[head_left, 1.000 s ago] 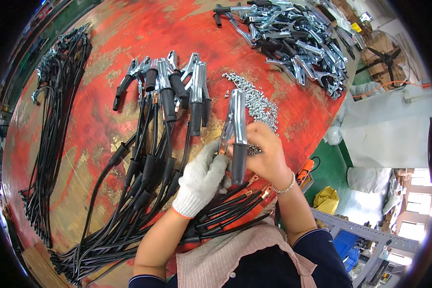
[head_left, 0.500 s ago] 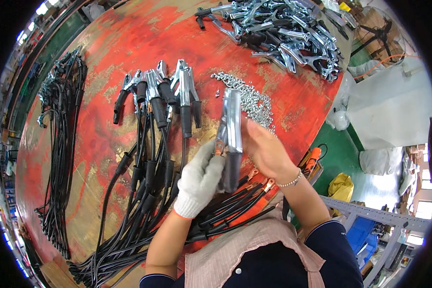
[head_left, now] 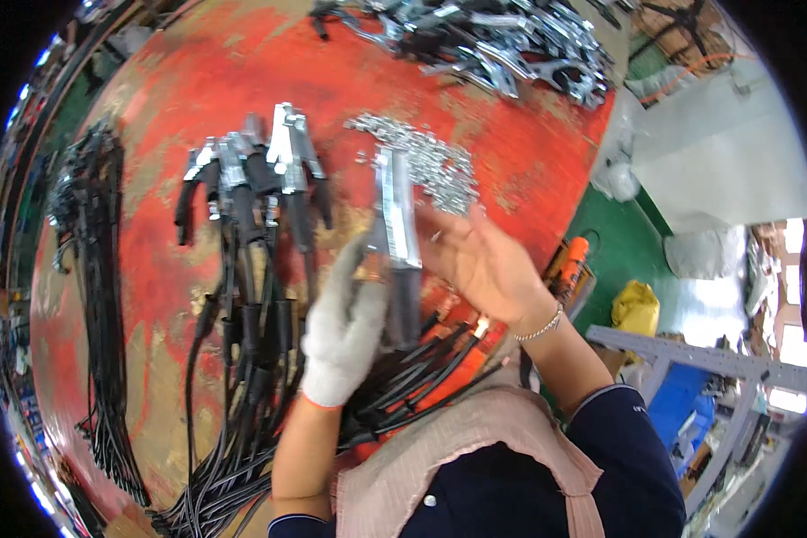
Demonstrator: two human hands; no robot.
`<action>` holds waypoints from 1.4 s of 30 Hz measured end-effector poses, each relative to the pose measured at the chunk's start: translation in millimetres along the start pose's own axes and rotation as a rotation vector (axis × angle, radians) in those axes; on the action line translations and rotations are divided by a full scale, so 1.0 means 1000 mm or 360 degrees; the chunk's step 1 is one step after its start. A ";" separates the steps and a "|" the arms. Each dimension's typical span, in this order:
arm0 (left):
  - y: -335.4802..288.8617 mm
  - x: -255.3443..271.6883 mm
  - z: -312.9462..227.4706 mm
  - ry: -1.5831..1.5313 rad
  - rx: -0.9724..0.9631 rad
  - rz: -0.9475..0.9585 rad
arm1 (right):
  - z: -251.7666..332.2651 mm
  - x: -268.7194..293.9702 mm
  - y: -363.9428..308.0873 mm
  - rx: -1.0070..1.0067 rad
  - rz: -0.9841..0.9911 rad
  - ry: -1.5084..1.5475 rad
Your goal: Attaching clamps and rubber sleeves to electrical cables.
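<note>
My left hand, in a white knit glove, is closed around a clamp with shiny metal jaws and black handle sleeves. The clamp stands upright with its jaws pointing away from me; a copper-coloured bit shows beside my gloved fingers. My bare right hand is just right of the clamp, thumb and fingers apart. A small shiny speck shows by its fingertips, too blurred to name. Beyond both hands lies a heap of small metal screws or nuts. Below the clamp, black cables end in copper lugs.
Several clamps fixed to black cables lie left of my hands. A finished-looking bundle of cables lies further left. Loose clamps are piled at the far side of the red worn table. An orange-handled tool is by the right edge.
The view has shifted, so the table's contents appear further left and higher. My right hand's fingers have spread a little beside the clamp. My left hand still grips the clamp.
</note>
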State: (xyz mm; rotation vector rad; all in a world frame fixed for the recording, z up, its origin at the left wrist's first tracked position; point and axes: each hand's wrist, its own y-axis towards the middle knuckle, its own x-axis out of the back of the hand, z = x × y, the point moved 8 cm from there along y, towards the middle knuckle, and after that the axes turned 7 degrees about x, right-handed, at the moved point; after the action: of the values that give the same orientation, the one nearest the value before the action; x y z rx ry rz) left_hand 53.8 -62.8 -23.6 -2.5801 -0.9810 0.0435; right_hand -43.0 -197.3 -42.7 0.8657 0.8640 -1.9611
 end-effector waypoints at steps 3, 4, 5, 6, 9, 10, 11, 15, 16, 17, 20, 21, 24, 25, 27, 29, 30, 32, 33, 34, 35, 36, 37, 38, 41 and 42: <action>0.003 0.009 0.026 -0.0151 0.0066 -0.0016 | 0.057 0.053 -0.029 0.0410 -0.0129 -0.0101; 0.004 0.012 0.032 -0.0020 0.0048 0.0006 | 0.072 0.073 -0.041 0.0536 -0.0355 -0.0165; -0.001 0.004 0.024 -0.0404 0.0125 -0.0015 | 0.087 0.104 -0.057 0.0646 -0.0555 -0.0186; -0.002 -0.001 0.025 -0.0453 0.0170 0.0000 | 0.095 0.136 -0.075 0.0719 -0.0692 -0.0193; 0.000 -0.002 0.022 -0.0431 0.0161 0.0089 | 0.088 0.227 -0.123 0.0784 -0.1050 -0.0123; 0.000 -0.002 0.020 -0.0453 0.0142 0.0105 | 0.081 0.251 -0.134 0.0783 -0.1156 -0.0087; 0.001 -0.002 0.021 -0.0474 0.0124 0.0111 | 0.067 0.272 -0.142 0.0764 -0.1215 -0.0045; 0.004 0.002 0.020 -0.0462 0.0048 0.0092 | -0.004 0.355 -0.178 0.0648 -0.1528 0.0121; 0.006 0.000 0.021 -0.0451 0.0062 0.0093 | -0.021 0.376 -0.186 0.0617 -0.1627 0.0164; 0.006 0.000 0.021 -0.0442 0.0075 0.0089 | -0.033 0.390 -0.192 0.0541 -0.1680 0.0112; 0.005 -0.001 0.022 -0.0424 0.0096 0.0049 | -0.063 0.423 -0.212 0.0341 -0.1882 0.0011; 0.006 0.000 0.021 -0.0422 0.0097 0.0028 | -0.067 0.428 -0.220 0.0287 -0.1946 -0.0024; 0.005 0.005 0.026 -0.0460 0.0140 -0.0011 | -0.072 0.413 -0.209 0.0287 -0.1813 -0.0060; 0.006 0.001 0.022 -0.0462 0.0110 0.0039 | -0.064 0.426 -0.215 0.0442 -0.1600 -0.0010; 0.005 -0.002 0.019 -0.0443 0.0150 0.0043 | -0.037 0.421 -0.203 0.0770 -0.1337 -0.0050; 0.004 0.006 0.026 -0.0389 0.0222 0.0018 | 0.023 0.324 -0.168 0.1017 -0.1605 -0.0801; 0.004 0.005 0.025 -0.0387 0.0255 0.0008 | 0.052 0.279 -0.157 0.1304 -0.1583 -0.0925; 0.004 0.001 0.024 -0.0458 0.0264 -0.0047 | 0.094 0.204 -0.142 0.1525 -0.1464 -0.1542; 0.003 -0.001 0.019 -0.0464 0.0251 0.0014 | 0.106 0.176 -0.132 0.1619 -0.1304 -0.1620; 0.003 0.000 0.016 -0.0398 0.0186 0.0049 | 0.113 0.147 -0.119 0.1674 -0.1119 -0.1647; 0.005 0.002 0.017 -0.0337 0.0116 0.0080 | 0.117 0.121 -0.105 0.1732 -0.0926 -0.1672; 0.006 0.007 0.033 -0.0297 0.0156 0.0005 | 0.116 0.102 -0.091 0.1718 -0.0788 -0.1744; 0.006 0.005 0.025 -0.0339 0.0135 0.0035 | 0.115 0.084 -0.077 0.1714 -0.0647 -0.1815; 0.006 0.004 0.026 -0.0310 0.0114 0.0051 | 0.114 0.066 -0.063 0.1708 -0.0507 -0.1883; 0.006 0.009 0.034 -0.0186 0.0097 0.0023 | 0.105 0.016 -0.017 0.1576 -0.0183 -0.2313; 0.006 0.009 0.034 -0.0303 0.0130 0.0063 | 0.103 -0.005 -0.004 0.1451 -0.0146 -0.2430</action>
State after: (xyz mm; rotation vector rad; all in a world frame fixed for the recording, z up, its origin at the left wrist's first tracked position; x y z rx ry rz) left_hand 59.1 -49.9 -56.2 -2.5553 -0.9715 0.3381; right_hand -70.8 -276.3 16.8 -0.4086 -0.9198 -2.2909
